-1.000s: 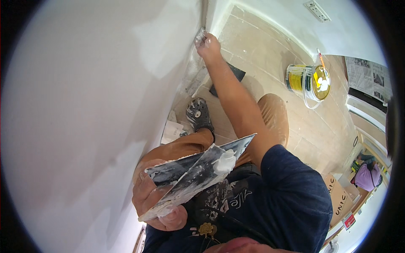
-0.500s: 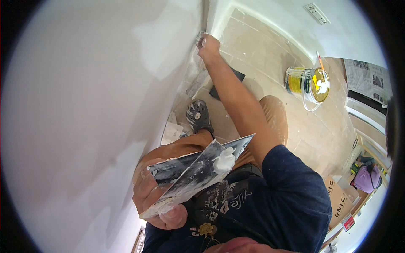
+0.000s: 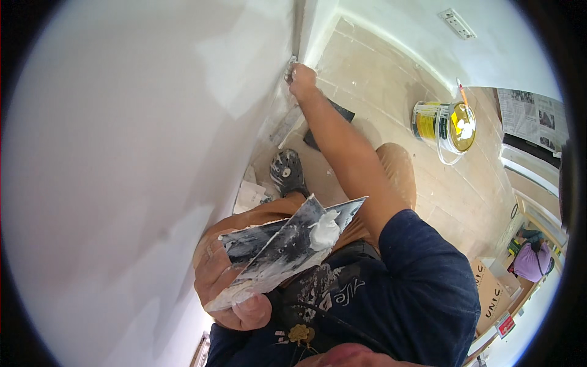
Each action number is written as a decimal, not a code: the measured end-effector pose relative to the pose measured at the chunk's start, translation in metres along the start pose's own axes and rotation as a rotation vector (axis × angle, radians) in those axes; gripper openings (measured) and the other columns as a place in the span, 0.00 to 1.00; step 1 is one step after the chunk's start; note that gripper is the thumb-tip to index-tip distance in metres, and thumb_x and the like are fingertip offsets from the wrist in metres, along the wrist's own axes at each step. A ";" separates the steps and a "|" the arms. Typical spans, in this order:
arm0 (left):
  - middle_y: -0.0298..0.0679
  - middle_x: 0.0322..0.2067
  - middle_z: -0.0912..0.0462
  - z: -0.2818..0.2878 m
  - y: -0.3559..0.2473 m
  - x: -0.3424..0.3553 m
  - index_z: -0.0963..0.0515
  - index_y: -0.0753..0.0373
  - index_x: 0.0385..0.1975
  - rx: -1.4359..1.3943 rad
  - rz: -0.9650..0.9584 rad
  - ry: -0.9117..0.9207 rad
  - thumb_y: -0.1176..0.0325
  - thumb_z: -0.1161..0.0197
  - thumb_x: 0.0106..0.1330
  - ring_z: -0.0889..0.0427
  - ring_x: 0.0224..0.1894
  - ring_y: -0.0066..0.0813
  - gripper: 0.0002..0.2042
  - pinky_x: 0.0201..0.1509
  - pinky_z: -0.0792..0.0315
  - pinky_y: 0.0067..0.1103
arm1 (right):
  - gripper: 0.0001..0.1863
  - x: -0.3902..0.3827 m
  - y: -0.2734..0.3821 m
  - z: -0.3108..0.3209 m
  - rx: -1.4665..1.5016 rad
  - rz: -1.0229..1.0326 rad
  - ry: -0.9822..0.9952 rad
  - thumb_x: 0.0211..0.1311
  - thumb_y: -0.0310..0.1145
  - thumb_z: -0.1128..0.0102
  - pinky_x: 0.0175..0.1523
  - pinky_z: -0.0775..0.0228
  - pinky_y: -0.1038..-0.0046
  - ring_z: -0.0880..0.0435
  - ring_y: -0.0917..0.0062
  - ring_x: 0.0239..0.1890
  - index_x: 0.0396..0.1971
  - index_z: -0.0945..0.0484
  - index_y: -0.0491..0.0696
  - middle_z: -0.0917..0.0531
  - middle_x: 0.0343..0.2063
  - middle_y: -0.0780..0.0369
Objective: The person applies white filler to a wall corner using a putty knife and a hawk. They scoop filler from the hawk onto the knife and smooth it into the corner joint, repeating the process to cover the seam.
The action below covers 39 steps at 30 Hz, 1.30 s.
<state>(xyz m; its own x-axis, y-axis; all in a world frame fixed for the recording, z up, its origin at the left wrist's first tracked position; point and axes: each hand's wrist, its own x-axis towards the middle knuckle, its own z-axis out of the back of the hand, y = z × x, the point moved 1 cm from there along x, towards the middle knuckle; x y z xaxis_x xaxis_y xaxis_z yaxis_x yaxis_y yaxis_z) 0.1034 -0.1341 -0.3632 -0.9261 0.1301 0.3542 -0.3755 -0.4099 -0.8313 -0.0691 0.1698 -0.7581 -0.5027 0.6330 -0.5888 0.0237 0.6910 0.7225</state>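
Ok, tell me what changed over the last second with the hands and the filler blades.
Hardly anything. The right hand still presses a small tool into the wall corner, at most edging slightly along it. The left hand keeps gripping the two smeared blades with the white filler blob, drifting marginally. The paint tin on the floor stayed put.

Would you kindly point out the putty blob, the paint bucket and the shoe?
putty blob (image 3: pixel 324 231), head view, middle of the white lump on the plate.
paint bucket (image 3: pixel 435 122), head view, its yellow side wall.
shoe (image 3: pixel 287 172), head view, its grey upper.
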 end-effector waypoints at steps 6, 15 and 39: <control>0.49 0.36 0.27 0.003 -0.014 0.013 0.33 0.77 0.41 -0.070 0.099 0.197 0.65 0.49 0.56 0.26 0.36 0.36 0.19 0.42 0.30 0.26 | 0.03 -0.022 0.040 -0.028 -0.136 0.139 0.047 0.55 0.25 0.47 0.26 0.31 0.73 0.25 0.73 0.22 0.28 0.26 0.42 0.25 0.22 0.61; 0.47 0.38 0.26 -0.001 -0.028 0.030 0.33 0.75 0.42 -0.158 0.195 0.421 0.64 0.52 0.61 0.26 0.38 0.31 0.18 0.43 0.31 0.25 | 0.05 -0.155 0.163 -0.099 0.345 -0.056 0.059 0.58 0.26 0.49 0.33 0.29 0.72 0.24 0.73 0.28 0.32 0.27 0.41 0.25 0.25 0.63; 0.40 0.29 0.21 -0.057 -0.032 0.050 0.27 0.73 0.39 -0.246 0.246 0.157 0.63 0.57 0.70 0.27 0.29 0.22 0.17 0.33 0.33 0.19 | 0.10 -0.342 0.265 0.040 -1.088 0.398 0.733 0.58 0.34 0.50 0.33 0.34 0.71 0.26 0.71 0.26 0.34 0.22 0.47 0.24 0.26 0.59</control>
<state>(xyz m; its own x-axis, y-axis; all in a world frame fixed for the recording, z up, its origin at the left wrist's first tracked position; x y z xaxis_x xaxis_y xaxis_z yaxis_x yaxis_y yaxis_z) 0.0670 -0.0627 -0.3432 -0.9769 0.1992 0.0772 -0.1212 -0.2192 -0.9681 0.1439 0.1504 -0.3793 -0.9673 0.1595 -0.1971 -0.2402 -0.3278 0.9137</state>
